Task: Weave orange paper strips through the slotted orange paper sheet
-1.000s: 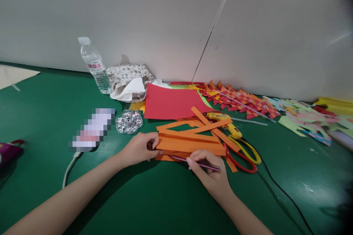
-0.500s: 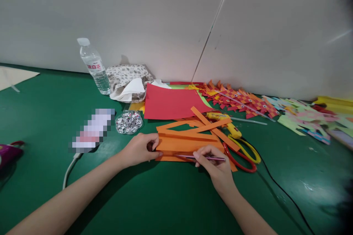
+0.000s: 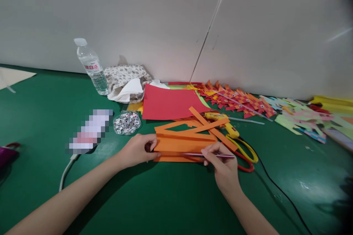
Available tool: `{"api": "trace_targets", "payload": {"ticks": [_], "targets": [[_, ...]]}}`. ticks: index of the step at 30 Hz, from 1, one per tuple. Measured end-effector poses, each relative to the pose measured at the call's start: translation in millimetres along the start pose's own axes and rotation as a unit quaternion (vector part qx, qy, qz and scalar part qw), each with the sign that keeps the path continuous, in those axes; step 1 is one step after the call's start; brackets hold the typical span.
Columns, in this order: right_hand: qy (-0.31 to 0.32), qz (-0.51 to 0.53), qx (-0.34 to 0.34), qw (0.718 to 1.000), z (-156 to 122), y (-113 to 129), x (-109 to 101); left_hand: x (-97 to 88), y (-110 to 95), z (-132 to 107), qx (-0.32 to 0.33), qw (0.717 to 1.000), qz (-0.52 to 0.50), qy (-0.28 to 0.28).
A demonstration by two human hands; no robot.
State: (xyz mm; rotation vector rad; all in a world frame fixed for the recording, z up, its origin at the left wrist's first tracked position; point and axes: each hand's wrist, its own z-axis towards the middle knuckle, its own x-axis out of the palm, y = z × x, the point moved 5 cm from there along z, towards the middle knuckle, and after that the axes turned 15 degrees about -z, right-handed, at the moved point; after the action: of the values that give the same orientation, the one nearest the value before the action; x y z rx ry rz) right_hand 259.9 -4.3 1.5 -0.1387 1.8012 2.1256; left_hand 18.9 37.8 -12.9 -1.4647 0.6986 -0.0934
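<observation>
My left hand (image 3: 138,149) pinches the left edge of a folded sheet of orange paper (image 3: 179,145) between thumb and fingers. In my right hand (image 3: 224,163) is a thin pink pen-like stick (image 3: 191,154), held like a pencil. Its tip points left and lies over the lower fold of the paper; whether it touches cannot be made out. Just behind the sheet, cut orange paper strips (image 3: 206,129) lie crossed over one another. Red and yellow loop handles (image 3: 249,151), probably of scissors, show to the right of my right hand, partly covered.
Behind the strips are red paper (image 3: 172,102) and a yellow glue gun (image 3: 231,131) with a black cord. Woven red-orange paper fish (image 3: 239,99) lie at the back right. To the left are a bag of googly eyes (image 3: 127,123), a charging phone (image 3: 92,128) and a water bottle (image 3: 95,71).
My right hand has slid right along the orange paper with the pink stick. My left hand keeps its pinch on the left edge. The whole view has shifted slightly.
</observation>
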Motion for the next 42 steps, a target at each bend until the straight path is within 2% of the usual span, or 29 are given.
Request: {"api": "trace_targets", "payload": {"ticks": [7,13,18,30,38,42], "targets": [[0.097,-0.053,0.044,0.993,-8.5,8.3,28.6,0.6,0.1,0.6,-0.003,1.000,-0.008,0.006],[0.093,-0.056,0.043,0.993,-8.5,9.8,29.3,0.3,-0.4,0.6,-0.006,1.000,-0.006,0.008],[0.116,-0.067,0.035,0.990,-9.3,8.9,32.7,-0.2,-1.4,0.4,0.005,1.000,-0.002,-0.002],[0.028,-0.057,0.005,0.998,-1.1,3.9,4.8,0.2,-1.3,-0.2,-0.001,1.000,-0.007,0.005],[-0.013,-0.053,-0.003,0.998,2.9,2.7,-5.7,0.1,-1.0,-0.2,0.003,1.000,-0.014,0.005],[-0.016,-0.038,-0.004,0.999,1.7,3.2,-4.1,-0.4,-1.3,-0.4,0.003,1.000,-0.014,0.003]]}}
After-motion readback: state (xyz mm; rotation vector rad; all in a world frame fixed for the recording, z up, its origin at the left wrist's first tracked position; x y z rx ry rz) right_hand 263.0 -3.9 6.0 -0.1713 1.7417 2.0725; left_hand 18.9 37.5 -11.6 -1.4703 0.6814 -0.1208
